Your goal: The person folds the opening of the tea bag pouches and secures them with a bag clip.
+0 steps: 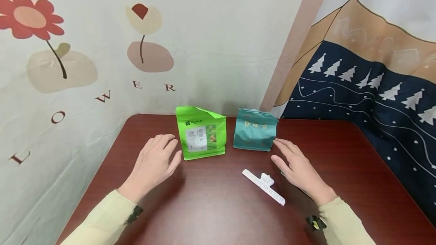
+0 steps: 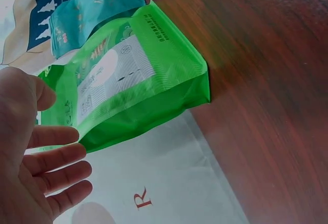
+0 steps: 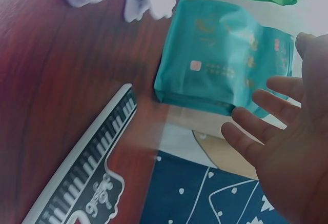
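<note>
A bright green tea bag [image 1: 203,133] stands upright at the back of the table, with a white label on its front. Just left of it is my left hand [image 1: 154,163], fingers loosely spread and holding nothing. To the right stands a teal tea bag [image 1: 255,129] with gold characters. My right hand [image 1: 301,167] is by its right edge, fingers extended, nothing in the grasp. A white bag clip [image 1: 263,187] shaped like a piano keyboard lies in front of the teal bag. In the right wrist view a black keyboard-patterned clip [image 3: 87,167] shows; from the head it is mostly hidden beneath my right hand.
The dark red table [image 1: 211,207] ends at the back against a pale cloth printed with flowers [image 1: 218,41]. At the right hangs a navy section with white trees [image 1: 371,97]. Each wrist wears a dark strap [image 1: 134,214].
</note>
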The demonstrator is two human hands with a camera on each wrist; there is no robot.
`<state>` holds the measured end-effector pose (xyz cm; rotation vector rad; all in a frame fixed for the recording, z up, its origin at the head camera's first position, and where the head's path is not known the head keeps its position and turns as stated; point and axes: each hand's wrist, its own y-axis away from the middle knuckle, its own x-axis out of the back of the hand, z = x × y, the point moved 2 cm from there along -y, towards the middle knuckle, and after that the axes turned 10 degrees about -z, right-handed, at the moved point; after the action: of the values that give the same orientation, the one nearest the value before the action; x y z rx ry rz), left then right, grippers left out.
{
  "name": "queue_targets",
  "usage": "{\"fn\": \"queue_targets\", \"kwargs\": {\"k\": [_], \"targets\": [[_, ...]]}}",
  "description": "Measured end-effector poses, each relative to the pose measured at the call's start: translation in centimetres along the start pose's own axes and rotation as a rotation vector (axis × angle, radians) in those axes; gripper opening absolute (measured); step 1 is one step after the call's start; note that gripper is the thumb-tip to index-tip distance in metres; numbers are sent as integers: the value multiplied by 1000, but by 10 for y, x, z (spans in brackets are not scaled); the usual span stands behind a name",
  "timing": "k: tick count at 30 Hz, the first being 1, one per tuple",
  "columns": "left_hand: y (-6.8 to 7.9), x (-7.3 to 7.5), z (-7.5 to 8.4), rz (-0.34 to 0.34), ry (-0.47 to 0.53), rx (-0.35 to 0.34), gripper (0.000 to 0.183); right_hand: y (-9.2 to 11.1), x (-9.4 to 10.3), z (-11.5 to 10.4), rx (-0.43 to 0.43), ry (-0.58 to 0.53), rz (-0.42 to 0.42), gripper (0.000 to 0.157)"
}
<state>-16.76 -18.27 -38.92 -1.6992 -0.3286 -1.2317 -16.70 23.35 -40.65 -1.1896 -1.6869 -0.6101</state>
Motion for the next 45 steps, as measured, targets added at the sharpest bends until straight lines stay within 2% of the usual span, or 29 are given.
{"fn": "queue_targets", "kwargs": {"k": [7,17,22,27,35,45], "targets": [[1,3,2,-17,22,4,16,-7,-1,-9,60,-20,31,54],[-10,10,7,-53,43,1,21,-20,5,-20,97,-40,41,54],[-17,13,9,-14,48,-22,18,-26,5,-26,127,-44,68,53],[-21,15,11,26,47,-52,15,-31,3,-31,137,-61,50,53],[-32,20,12,33,26,-59,22,-40,2,-40,155,-92,33,53],[-44,24,14,42,23,-82,26,-54,-9,-54,199,-133,33,52]]}}
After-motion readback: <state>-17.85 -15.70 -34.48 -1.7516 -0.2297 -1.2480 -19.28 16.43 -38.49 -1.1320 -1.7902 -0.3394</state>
